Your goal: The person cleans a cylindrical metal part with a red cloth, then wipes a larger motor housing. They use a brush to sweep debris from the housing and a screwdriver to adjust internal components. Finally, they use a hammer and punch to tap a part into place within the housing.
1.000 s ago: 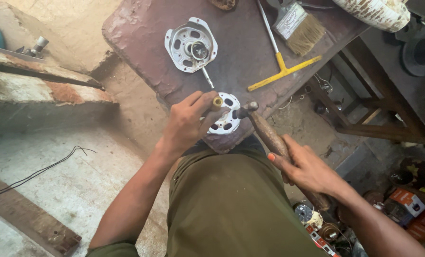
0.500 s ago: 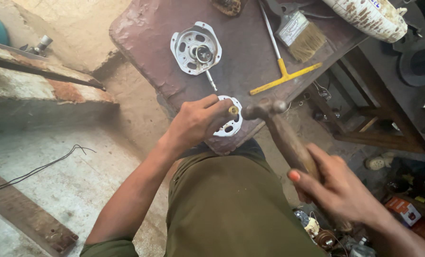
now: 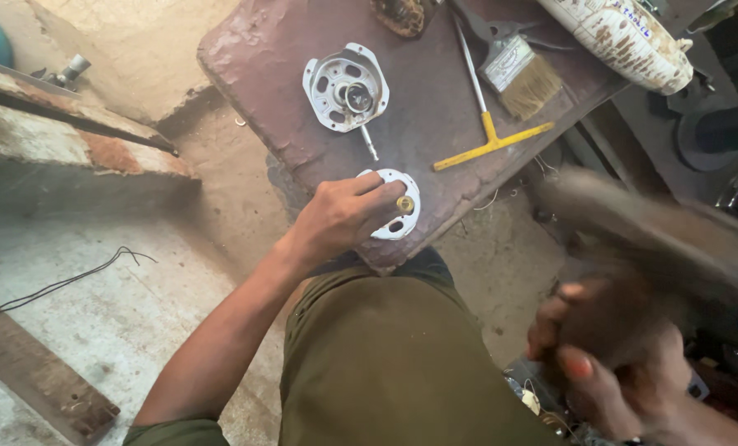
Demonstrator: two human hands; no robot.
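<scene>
A: Setting? 
B: A workshop with a rough concrete floor; a dark, rusted metal plate (image 3: 435,124) serves as the bench, seen from above the person's lap.

A: Left to right, what is shown? 
B: A loose wire (image 3: 63,285) lies on the floor at far left. The left hand (image 3: 340,216) rests at the near edge of the plate, fingers curled closed on a small brass bushing (image 3: 404,203) that sits upright in the centre of a round white end cover (image 3: 394,206). Beyond it lies a larger grey motor housing (image 3: 346,87) with its shaft pointing near. Right of that are a yellow T-handled tool (image 3: 489,132) and a paintbrush (image 3: 522,78). At near right the right hand (image 3: 612,355) is wrapped shut around the wooden handle of a hammer (image 3: 658,231), raised and heavily blurred.

A: Which step does this appear to be? 
B: Judging by the pose, driving the bushing into the cover, caught at the top of a swing. The hammer head itself is too smeared to make out.

A: What does the next move call for? 
B: A square blow on the bushing top. The fingertips touch its left side, so the strike should land clear of them.
</scene>
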